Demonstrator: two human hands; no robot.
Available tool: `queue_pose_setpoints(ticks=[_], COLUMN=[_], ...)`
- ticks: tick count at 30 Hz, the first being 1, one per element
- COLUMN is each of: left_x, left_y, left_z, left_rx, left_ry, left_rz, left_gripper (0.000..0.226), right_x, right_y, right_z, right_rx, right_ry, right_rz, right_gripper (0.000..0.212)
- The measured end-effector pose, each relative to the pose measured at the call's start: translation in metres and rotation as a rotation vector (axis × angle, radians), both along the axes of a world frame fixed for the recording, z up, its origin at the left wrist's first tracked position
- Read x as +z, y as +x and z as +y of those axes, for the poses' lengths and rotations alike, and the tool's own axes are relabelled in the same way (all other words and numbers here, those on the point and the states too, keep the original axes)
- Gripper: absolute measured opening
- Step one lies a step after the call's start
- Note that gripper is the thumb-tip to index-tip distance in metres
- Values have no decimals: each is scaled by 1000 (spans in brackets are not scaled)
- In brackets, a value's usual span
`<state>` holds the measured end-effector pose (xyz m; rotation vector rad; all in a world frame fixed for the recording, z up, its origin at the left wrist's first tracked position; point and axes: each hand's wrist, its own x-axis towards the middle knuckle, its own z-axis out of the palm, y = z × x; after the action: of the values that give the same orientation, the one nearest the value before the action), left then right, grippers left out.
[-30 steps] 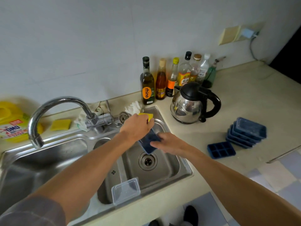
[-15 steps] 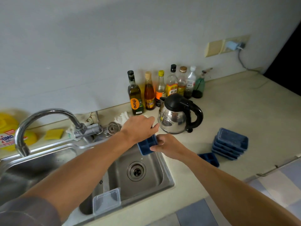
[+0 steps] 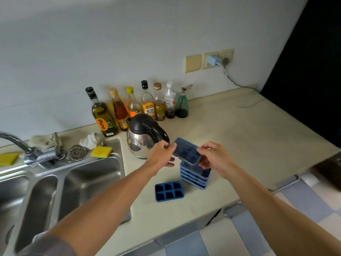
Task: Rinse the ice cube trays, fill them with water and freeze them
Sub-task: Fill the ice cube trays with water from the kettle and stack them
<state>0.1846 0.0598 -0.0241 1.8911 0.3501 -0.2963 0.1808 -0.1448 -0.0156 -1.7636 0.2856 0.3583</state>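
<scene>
A dark blue ice cube tray (image 3: 187, 150) is held tilted just above a stack of blue trays (image 3: 195, 176) on the beige counter. My left hand (image 3: 161, 155) pinches its left end and my right hand (image 3: 215, 157) grips its right end. One more blue tray (image 3: 169, 190) lies flat on the counter in front of the stack, its cells facing up. The double steel sink (image 3: 73, 182) is to the left, with the tap (image 3: 22, 146) at its back edge. A yellow sponge (image 3: 101, 151) rests on the sink's back rim.
A steel kettle (image 3: 144, 137) with a black handle stands just behind my left hand. Several bottles (image 3: 136, 106) line the wall. A sink strainer (image 3: 76, 152) and a white rag (image 3: 90, 140) lie by the tap. A cable runs from the wall socket (image 3: 214, 60) along the counter's back.
Both hands carried the tray from over the sink rightward to above the stack. The left hand let go of the yellow sponge, which now lies on the sink rim. The view swung right.
</scene>
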Motion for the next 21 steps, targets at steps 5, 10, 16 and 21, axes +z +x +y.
queue_pose_setpoints(ticks=[5, 10, 16, 21], left_x=[-16, -26, -30, -27], left_y=[-4, -8, -11, -15], left_z=[-31, -38, -34, -32], left_rx=[-6, -13, -28, -44], left_ry=[108, 184, 139, 123], left_rz=[6, 37, 37, 56], left_gripper=[19, 15, 19, 30], right_x=[-15, -37, -36, -23], right_y=[8, 4, 1, -23], right_z=[-33, -39, -39, -25], right_rx=[-19, 31, 121, 106], right_ry=[-40, -227, -444, -780], right_rz=[41, 2, -81, -448], right_gripper=[11, 14, 17, 20])
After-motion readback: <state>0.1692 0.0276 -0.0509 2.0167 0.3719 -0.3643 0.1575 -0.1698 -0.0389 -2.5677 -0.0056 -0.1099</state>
